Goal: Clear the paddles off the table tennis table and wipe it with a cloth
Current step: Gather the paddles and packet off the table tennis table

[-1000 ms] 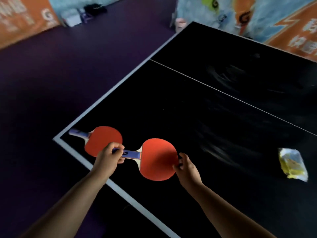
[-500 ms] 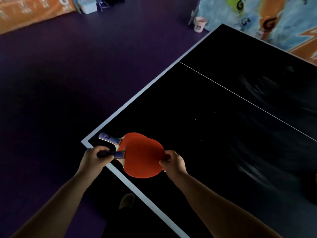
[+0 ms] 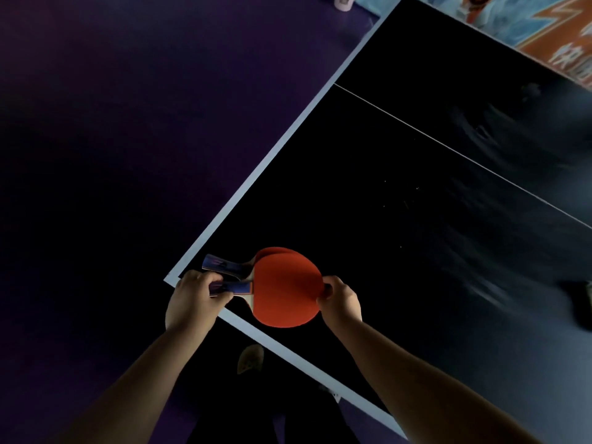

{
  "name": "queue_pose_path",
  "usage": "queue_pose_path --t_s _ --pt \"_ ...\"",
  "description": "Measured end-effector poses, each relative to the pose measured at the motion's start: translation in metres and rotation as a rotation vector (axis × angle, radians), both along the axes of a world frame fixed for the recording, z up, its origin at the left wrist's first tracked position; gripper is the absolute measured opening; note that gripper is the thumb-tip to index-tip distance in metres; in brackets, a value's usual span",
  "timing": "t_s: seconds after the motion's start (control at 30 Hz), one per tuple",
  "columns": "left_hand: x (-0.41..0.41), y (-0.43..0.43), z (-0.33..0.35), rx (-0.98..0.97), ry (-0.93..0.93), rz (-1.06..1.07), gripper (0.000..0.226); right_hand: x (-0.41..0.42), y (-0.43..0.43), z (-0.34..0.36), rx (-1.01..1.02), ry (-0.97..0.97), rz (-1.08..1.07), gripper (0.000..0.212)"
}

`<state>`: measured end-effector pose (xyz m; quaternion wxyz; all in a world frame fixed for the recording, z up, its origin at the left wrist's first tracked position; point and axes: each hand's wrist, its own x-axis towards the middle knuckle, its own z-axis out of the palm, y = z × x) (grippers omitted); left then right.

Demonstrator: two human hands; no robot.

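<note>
Dark tabletop [image 3: 400, 267] with a white border fills the right of the view, and purple floor [image 3: 112, 139] lies to its left. The left hand [image 3: 192, 302] is curled round the blue handle of the upper paddle [image 3: 286, 290], and the right hand [image 3: 341, 302] pinches the far rim of its red blade. Beneath it is the lower paddle [image 3: 221, 263], its handle fanned slightly aside and a sliver of red blade showing. Both are at the tabletop's near corner, with the upper blade overhanging the border. Whether the two touch I cannot tell. The step looks like clearing, with the paddles stacked to carry. The next move calls for gripping both handles together, lifting them away, then finding the cloth, which is not plainly in view.
</note>
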<state>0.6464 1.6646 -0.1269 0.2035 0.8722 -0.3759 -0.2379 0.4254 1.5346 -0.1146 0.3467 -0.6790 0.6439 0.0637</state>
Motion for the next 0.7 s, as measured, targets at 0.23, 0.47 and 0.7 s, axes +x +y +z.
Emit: queue_pose_path --t_s 0.23,0.47,0.7 --pt "0.002 0.0 0.008 0.075 -0.098 0.061 0.047 0.001 0.009 -0.003 -0.015 -0.057 -0.019 0.046" --pt "-0.026 -0.028 0.029 -0.099 -0.171 -0.083 0.036 -0.036 0.011 0.011 -0.026 -0.09 -0.103 0.046" --pt "-0.113 -0.106 0.068 -0.257 0.001 -0.447 0.012 -0.153 -0.008 0.042 -0.124 -0.177 -0.404 0.033"
